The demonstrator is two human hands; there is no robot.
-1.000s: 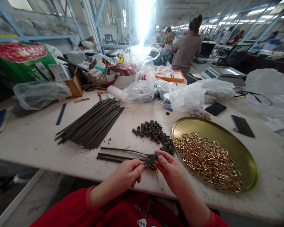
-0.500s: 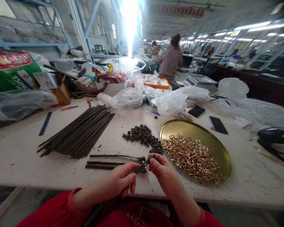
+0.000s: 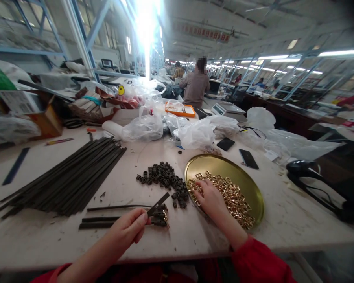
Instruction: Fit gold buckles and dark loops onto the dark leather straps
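Observation:
A dark strap point(image 3: 158, 204) with a slot near its end is pinched in my left hand point(image 3: 132, 226), its tip pointing up and right. Over the left side of the gold tray point(image 3: 247, 177), my right hand point(image 3: 209, 198) has its fingers curled down among gold rectangular buckles point(image 3: 238, 206). Whether a buckle is between those fingertips is hidden. Beyond my left hand lie a few dark straps point(image 3: 97, 223) with gold buckles at their right ends. Small black loops point(image 3: 162, 175) are heaped left of the tray.
Many long dark strips point(image 3: 67, 177) lie stacked at left, beside a dark flat bar point(image 3: 16, 166). Plastic bags point(image 3: 191, 133) crowd the back. A phone point(image 3: 248, 158) and a black flat item point(image 3: 225, 144) lie behind the tray. A person point(image 3: 195, 86) is farther off.
My right hand has let go of the strap and moved right to the buckles in the tray. My left hand keeps the strap. The view has turned right.

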